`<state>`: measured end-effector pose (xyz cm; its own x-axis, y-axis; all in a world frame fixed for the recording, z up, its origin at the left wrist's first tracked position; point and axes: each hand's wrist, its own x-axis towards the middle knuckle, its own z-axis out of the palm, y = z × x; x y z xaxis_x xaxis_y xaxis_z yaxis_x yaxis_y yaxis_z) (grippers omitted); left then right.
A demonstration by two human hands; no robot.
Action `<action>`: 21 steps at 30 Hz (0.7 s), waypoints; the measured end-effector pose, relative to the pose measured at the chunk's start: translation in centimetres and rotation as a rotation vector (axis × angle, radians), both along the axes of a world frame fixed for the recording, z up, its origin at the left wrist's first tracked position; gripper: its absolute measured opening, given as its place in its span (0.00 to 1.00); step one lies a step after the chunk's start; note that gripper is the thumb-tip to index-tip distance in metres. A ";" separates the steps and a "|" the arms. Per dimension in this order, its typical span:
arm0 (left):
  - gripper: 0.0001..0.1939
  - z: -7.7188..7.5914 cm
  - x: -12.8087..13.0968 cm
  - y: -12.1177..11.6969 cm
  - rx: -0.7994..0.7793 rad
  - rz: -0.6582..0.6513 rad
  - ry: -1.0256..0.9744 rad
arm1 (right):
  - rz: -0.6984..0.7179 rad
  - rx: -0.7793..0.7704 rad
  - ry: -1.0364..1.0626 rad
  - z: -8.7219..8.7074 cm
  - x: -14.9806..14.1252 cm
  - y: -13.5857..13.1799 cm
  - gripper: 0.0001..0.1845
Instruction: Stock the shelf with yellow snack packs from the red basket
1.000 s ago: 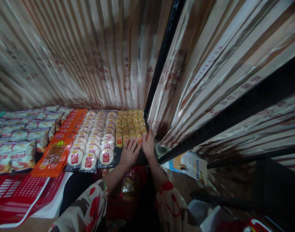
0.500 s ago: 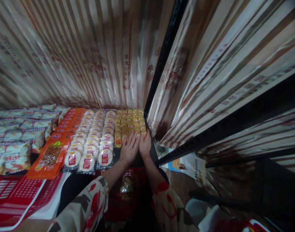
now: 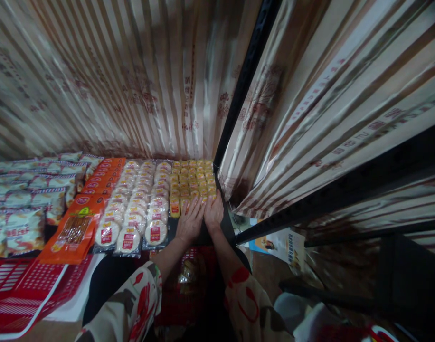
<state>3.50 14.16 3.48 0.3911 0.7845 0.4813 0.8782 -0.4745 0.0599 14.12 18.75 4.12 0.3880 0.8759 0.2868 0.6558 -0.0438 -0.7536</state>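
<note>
- yellow packs (image 3: 193,179): in rows on the dark shelf (image 3: 222,227), beside round white packs (image 3: 156,232).
- handling: probably light, crushable, slick-wrapped; hold low by both sides.
- direction: rows run front to back; the front-left red label (image 3: 175,208) faces the shelf front, that pack's long axis seemingly upright.
- left hand (image 3: 189,222): fingers stretched, slightly apart, over the front packs.
- right hand (image 3: 213,212): fingers close together at the right front corner; grip cannot be told.
</note>
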 end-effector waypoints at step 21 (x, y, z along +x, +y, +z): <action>0.33 0.5 -1.8 -1.2 0.022 0.293 -0.176 | 0.049 0.056 -0.244 -0.4 -0.6 -0.4 0.42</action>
